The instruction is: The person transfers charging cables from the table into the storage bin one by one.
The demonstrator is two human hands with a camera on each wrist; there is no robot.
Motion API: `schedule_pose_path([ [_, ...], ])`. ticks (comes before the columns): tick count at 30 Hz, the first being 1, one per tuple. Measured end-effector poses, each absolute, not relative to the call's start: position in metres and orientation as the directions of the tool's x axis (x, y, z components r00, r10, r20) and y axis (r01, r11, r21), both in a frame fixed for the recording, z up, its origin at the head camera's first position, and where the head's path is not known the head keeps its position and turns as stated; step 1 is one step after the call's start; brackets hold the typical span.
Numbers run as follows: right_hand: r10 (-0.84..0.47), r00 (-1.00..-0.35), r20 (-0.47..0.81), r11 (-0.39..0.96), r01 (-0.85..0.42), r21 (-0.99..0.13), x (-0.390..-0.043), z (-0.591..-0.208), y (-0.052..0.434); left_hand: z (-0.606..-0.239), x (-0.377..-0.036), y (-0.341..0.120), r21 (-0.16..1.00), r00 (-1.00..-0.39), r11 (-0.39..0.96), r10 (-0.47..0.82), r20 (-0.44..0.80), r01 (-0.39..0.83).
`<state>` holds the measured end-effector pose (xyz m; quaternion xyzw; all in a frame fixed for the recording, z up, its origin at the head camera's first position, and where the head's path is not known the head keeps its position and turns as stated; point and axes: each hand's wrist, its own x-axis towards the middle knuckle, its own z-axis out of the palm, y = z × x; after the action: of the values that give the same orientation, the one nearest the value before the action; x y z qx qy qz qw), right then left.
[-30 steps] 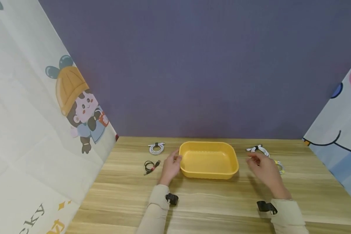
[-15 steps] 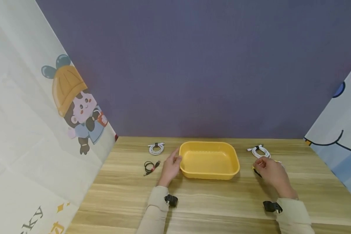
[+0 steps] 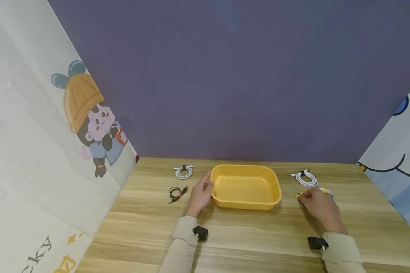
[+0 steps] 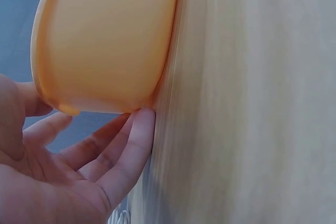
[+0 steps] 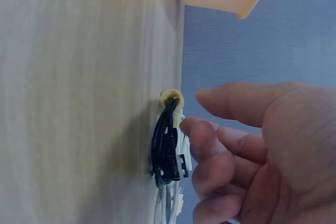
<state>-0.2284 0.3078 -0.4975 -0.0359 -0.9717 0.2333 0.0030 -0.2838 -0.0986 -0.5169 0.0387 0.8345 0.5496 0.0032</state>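
Right hand's shift: compared with one second ago, the right hand (image 3: 320,206) sits farther toward 4 o'clock, and the white cable (image 3: 307,185) it partly covered then now shows whole.
Right hand: released, fingers loosely bent, thumb parted from forefinger with a visible gap; it is just beside a black cable (image 5: 166,148) with a yellow tie (image 5: 179,99).
Black cable: on the counter (image 3: 246,235), at the hand's 10 o'clock and the tray's 3 o'clock.
Left hand: its fingers (image 4: 128,163) only slightly bent, the left hand (image 3: 199,197) touches the tray's 9 o'clock side without clenching.
Hands: two, each sleeve bearing one black wrist device (image 3: 201,233).
Tray: one, yellow tray (image 3: 242,205), flat on the counter between the hands.
Cables: five; a white coil (image 3: 183,178) at the left hand's 11 o'clock, a red-tied black one (image 3: 184,190) at its 9; at the right hand's 11 the white cable, at its 1 a pale, yellow-marked cable (image 3: 330,193), and the black cable.
Hard to see: the right hand covers most of the black cable in the head view; whether the forefinger touches its tie, I cannot tell.
Cut off: the tray, by the top edge of both wrist views.
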Motion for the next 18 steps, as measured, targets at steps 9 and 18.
schedule_pose_path([
  [9, 0.097, -0.990, -0.099, 0.884, 0.131, -0.448, -0.2302, -0.5008, 0.3094, -0.5159, -0.2830, -0.0992, 0.915, -0.997, 0.400, 0.069, 0.028, 0.053],
  [18, 0.096, -0.991, -0.094, 0.891, 0.128, -0.436, -0.2327, -0.5062, 0.3112, -0.5184, -0.2849, -0.0975, 0.919, -0.997, 0.389, 0.065, 0.039, 0.061],
])
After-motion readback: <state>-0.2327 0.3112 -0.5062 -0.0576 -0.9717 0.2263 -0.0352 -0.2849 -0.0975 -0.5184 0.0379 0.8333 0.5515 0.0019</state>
